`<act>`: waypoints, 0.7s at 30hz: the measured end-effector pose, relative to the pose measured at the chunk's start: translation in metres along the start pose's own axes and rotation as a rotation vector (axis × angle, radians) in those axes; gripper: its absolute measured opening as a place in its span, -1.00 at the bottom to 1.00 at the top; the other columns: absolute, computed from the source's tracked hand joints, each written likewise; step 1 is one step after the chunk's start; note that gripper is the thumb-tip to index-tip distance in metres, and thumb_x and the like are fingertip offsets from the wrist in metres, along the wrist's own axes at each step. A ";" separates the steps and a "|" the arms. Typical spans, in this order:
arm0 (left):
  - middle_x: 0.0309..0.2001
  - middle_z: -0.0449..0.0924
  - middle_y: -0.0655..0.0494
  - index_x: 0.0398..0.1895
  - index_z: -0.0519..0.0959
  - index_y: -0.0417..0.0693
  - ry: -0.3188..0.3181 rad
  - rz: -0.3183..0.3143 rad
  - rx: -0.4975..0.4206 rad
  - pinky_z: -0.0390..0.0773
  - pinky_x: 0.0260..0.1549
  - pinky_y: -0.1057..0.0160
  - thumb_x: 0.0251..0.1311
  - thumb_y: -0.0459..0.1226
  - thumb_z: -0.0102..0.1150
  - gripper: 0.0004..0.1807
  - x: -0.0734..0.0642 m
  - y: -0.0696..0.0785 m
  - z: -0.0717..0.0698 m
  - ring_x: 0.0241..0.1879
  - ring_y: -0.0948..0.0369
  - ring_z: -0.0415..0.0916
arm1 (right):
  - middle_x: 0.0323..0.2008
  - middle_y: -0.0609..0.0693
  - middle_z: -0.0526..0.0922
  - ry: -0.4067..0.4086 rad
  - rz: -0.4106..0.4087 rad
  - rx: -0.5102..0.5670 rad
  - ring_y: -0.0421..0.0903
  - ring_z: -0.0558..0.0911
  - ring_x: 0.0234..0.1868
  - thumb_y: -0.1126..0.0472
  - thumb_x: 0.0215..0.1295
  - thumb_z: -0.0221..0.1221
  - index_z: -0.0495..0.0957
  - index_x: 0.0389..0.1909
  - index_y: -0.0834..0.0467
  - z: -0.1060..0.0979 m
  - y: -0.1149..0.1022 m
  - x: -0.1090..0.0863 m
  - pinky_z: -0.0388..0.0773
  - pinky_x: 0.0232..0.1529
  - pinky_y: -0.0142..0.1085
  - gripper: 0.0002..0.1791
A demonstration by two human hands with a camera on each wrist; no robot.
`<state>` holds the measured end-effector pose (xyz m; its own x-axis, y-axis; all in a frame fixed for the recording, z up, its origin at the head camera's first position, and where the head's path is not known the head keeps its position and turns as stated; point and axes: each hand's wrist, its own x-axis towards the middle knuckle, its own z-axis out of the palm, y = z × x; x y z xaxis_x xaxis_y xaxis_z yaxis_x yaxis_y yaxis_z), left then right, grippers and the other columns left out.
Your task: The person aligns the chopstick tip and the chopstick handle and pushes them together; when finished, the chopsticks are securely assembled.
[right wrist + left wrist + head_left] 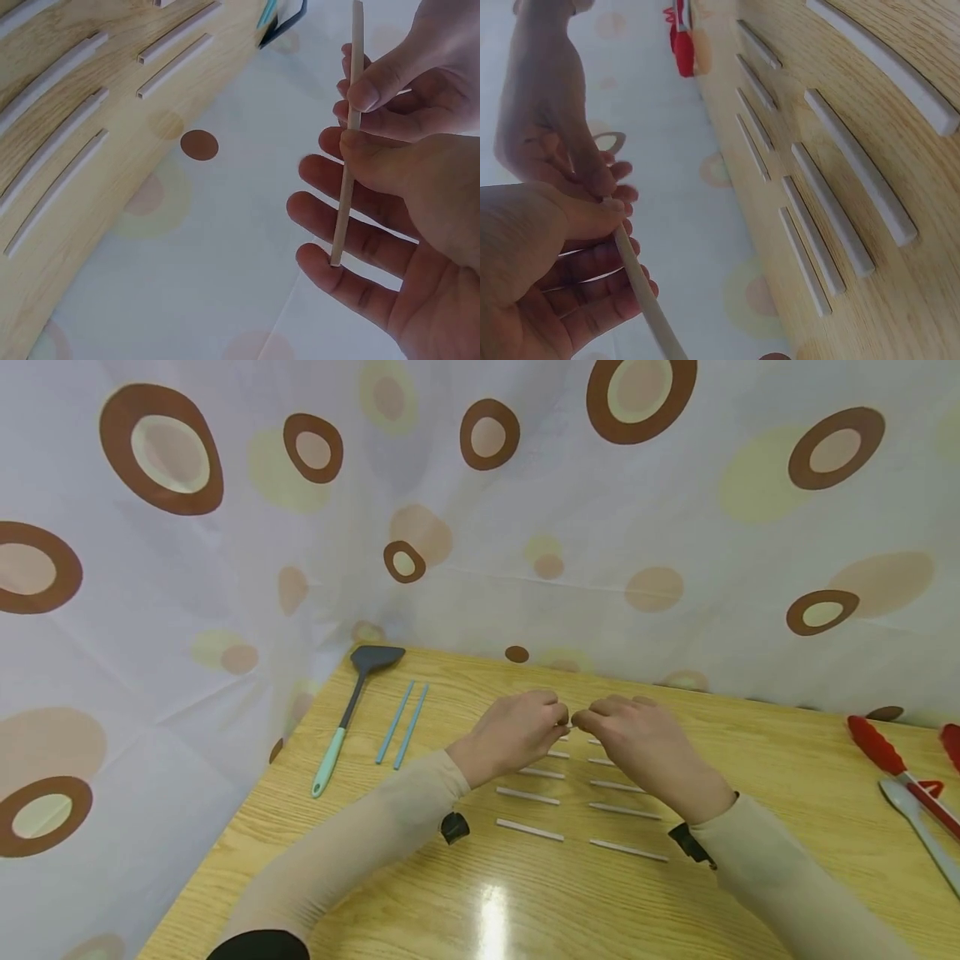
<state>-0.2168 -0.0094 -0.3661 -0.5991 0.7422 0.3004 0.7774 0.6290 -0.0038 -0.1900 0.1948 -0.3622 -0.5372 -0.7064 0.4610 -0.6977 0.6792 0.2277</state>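
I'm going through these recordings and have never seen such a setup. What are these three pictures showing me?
There's no machine here, just a person's bare hands. The wide picture is taken from the head, looking forward and down; the other two come from the left and right wrists.

The left hand and right hand together pinch one pale stick. Similar sticks lie in two columns on the wooden table. To their left lie a spatula and two blue sticks; far right, red tongs and a grey utensil.
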 end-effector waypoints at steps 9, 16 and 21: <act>-0.30 0.60 0.13 -0.18 0.68 -0.05 -0.034 -0.119 -0.006 0.54 -0.48 0.41 0.40 -0.20 0.17 -0.85 -0.009 -0.019 -0.006 -0.42 0.31 0.56 | 0.01 0.22 0.56 0.066 0.028 0.061 0.18 0.54 0.02 0.33 0.03 0.48 0.55 0.06 0.28 0.001 0.013 0.001 0.56 -0.10 0.01 -0.46; -0.44 0.57 0.11 -0.30 0.65 -0.13 -0.076 -0.293 -0.144 0.47 -0.56 0.34 0.39 -0.29 0.18 -0.87 -0.020 -0.046 -0.003 -0.53 0.26 0.46 | -0.10 0.17 0.60 0.036 0.059 0.074 0.13 0.59 -0.09 0.34 0.01 0.49 0.59 -0.04 0.28 0.008 0.024 -0.010 0.59 -0.16 -0.04 -0.54; -0.57 0.48 0.10 -0.42 0.58 -0.21 -0.094 -0.406 -0.237 0.42 -0.66 0.35 0.37 -0.38 0.15 -0.84 -0.027 -0.061 0.002 -0.64 0.26 0.39 | -0.19 0.14 0.63 0.011 0.077 0.075 0.08 0.63 -0.24 0.33 -0.01 0.50 0.61 -0.09 0.25 0.015 0.031 -0.020 0.62 -0.36 -0.12 -0.58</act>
<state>-0.2490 -0.0671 -0.3762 -0.8698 0.4715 0.1453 0.4924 0.8107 0.3167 -0.2080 0.2264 -0.3772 -0.5860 -0.6499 0.4840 -0.6881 0.7145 0.1264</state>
